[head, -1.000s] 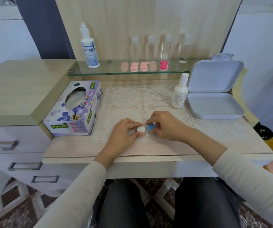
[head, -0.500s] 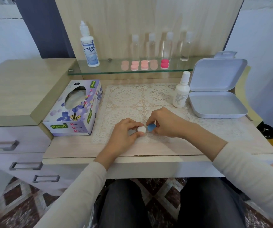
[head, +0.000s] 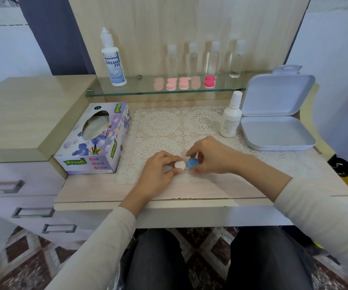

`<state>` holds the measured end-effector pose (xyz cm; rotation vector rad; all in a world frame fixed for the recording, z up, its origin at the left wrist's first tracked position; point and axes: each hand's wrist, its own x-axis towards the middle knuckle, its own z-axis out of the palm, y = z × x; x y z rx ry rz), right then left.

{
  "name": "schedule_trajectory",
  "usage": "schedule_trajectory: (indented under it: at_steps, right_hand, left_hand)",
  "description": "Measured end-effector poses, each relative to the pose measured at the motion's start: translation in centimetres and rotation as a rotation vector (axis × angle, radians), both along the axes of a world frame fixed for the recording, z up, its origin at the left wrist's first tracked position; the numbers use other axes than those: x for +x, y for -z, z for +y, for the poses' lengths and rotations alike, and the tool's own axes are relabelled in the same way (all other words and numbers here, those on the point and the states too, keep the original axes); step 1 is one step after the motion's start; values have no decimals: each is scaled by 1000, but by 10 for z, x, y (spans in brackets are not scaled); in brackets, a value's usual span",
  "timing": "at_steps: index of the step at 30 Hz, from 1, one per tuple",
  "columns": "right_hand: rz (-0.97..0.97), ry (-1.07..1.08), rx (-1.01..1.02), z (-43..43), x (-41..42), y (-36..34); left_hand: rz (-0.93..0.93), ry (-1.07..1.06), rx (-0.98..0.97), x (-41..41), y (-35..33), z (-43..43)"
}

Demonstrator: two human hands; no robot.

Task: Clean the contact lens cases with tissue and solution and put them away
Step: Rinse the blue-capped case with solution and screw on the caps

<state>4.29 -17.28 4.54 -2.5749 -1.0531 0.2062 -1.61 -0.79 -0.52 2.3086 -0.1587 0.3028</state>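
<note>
My left hand [head: 158, 170] pinches the round white plastic cap [head: 179, 164], my right hand [head: 213, 155] pinches the round blue cap [head: 193, 162] touching it, near the desk [head: 210, 191] front edge

On the glass shelf [head: 143, 92]: one large solution bottle [head: 113, 63], four small clear bottles [head: 213, 59] and five pink lens cases [head: 183, 83], four pale and one bright. Below the shelf, on the desk [head: 210, 191]: one tissue box [head: 97, 147], one lace mat [head: 169, 126], one small white bottle [head: 230, 120], one open white box [head: 278, 132], and one white-and-blue lens case [head: 186, 164] with two caps. Lower left of the shelf: three drawer handles [head: 32, 212].
</note>
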Motion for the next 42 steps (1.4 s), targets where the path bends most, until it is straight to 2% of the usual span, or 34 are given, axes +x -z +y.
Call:
schedule_trajectory:
  at_steps: [4, 11, 17, 24, 42]
  right_hand:
    - [-61, 74, -31, 2, -1, 6]
    - [-72, -40, -117, 4, 3, -3]
    - [-32, -118, -92, 4, 6, -7]
    - [30, -72, -58, -1, 12, -9]
    - [-15, -64, -98, 3, 9, -5]
  left_hand:
    - [-1, -3, -8, 0, 0, 0]
    - [-1, 1, -13, 0, 1, 1]
    - [-4, 3, -10, 0, 1, 1]
    - [1, 2, 1, 0, 0, 1]
    - [-16, -3, -2, 0, 0, 1]
